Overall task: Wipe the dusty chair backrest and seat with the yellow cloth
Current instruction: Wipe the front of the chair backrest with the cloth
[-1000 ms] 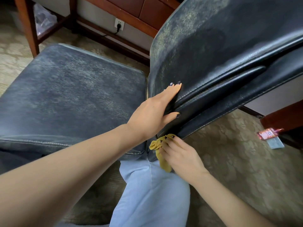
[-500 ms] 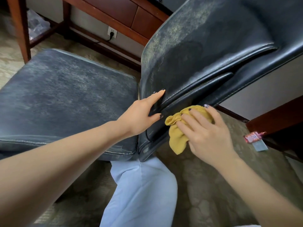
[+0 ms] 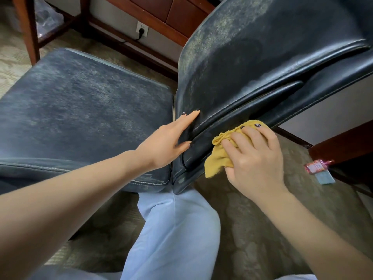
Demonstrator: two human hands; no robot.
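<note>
Most dust on the backrest [image 3: 262, 57] sits upper-right of the right hand [image 3: 256, 156], grip bunched on the yellow cloth [image 3: 217, 160]; left hand [image 3: 165, 142] flat.

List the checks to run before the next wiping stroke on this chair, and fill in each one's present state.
1. Yellow cloth in the right hand grip: ok, the fingers curl over it.
2. Cloth in contact with the chair: ok, it is pressed to the edge of the backrest.
3. Backrest steadied by the left hand: ok, flat fingers lie on its face near the seat.
4. Backrest face clean: not ok, yellowish dust covers its upper part.
5. Seat clean: not ok, dusty patches cover most of it.
6. Wiping side of the cloth fit for more strokes: cannot tell, that side is hidden.
</note>
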